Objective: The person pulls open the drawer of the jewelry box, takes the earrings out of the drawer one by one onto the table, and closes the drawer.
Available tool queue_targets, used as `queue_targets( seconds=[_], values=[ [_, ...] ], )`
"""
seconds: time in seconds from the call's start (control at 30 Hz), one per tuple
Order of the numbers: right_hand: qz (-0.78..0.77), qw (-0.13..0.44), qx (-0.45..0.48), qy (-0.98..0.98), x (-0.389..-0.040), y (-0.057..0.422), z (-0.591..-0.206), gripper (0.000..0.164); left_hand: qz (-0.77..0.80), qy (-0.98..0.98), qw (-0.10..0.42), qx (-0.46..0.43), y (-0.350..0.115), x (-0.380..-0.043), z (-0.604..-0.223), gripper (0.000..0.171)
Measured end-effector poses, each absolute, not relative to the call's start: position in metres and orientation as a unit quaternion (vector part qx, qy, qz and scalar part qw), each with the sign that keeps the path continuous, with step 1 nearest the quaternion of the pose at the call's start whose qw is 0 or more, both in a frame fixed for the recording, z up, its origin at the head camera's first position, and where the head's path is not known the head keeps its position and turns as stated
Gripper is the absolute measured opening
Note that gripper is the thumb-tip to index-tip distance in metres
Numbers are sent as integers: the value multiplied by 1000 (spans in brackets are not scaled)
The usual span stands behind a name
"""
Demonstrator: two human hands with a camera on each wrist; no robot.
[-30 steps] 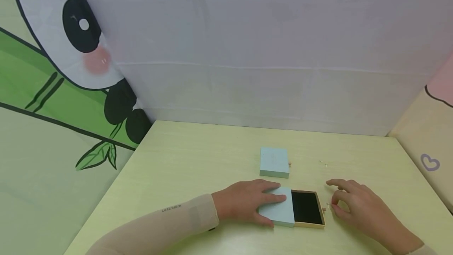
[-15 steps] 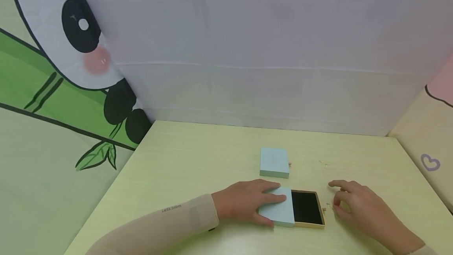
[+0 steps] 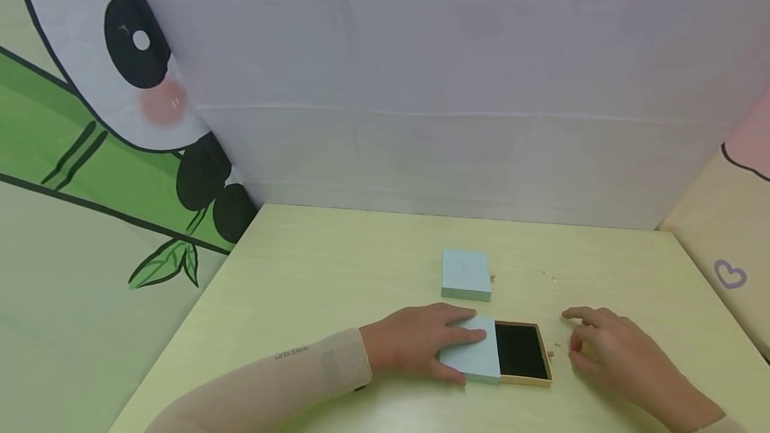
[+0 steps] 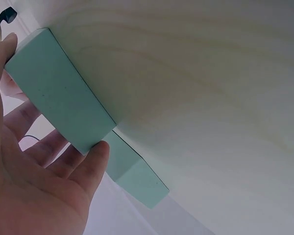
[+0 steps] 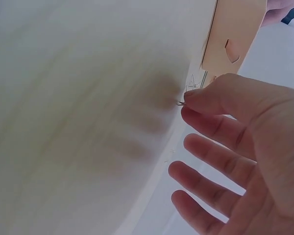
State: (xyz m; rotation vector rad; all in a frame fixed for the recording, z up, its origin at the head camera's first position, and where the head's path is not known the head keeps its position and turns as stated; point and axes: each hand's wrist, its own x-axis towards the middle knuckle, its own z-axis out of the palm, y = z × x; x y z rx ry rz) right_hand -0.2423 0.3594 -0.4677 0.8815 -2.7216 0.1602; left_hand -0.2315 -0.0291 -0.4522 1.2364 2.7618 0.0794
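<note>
In the head view my left hand [image 3: 421,343] spans a light blue drawer box [image 3: 472,353], thumb on its near side and fingers over the top. Its drawer [image 3: 523,381] is pulled partway out to the right, showing a black lining [image 3: 522,351]. To the right of the drawer, my right hand [image 3: 628,359] pinches a tiny shiny metal piece [image 5: 180,103] between thumb and index finger, the other fingers spread apart. Another small wiry piece [image 3: 557,346] lies on the table between that hand and the drawer's tab [image 3: 550,354].
A second light blue box [image 3: 466,275], shut, stands farther back, with a small tab on its right side. More tiny shiny pieces [image 3: 550,277] lie on the table [image 3: 337,259] to its right. A white cloth [image 3: 451,85] hangs behind the table.
My right hand has drifted slightly to the right, away from the drawer, leaving the small piece on the table more visible. The left hand and both boxes stay where they were.
</note>
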Motion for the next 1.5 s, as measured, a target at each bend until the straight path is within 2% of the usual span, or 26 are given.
queue_targets(
  seconds=[0.5,0.97,1.5],
  values=[
    [56,102,288,-950,-242,359,-464,47,26,910,58,409,-29,-231,-451,77],
    [52,117,293,-947,-242,359,-464,46,28,910,61,409,-30,-231,-452,78],
    [56,116,301,-945,-239,354,-457,30,21,909,46,414,-30,-231,-452,77]
  ],
)
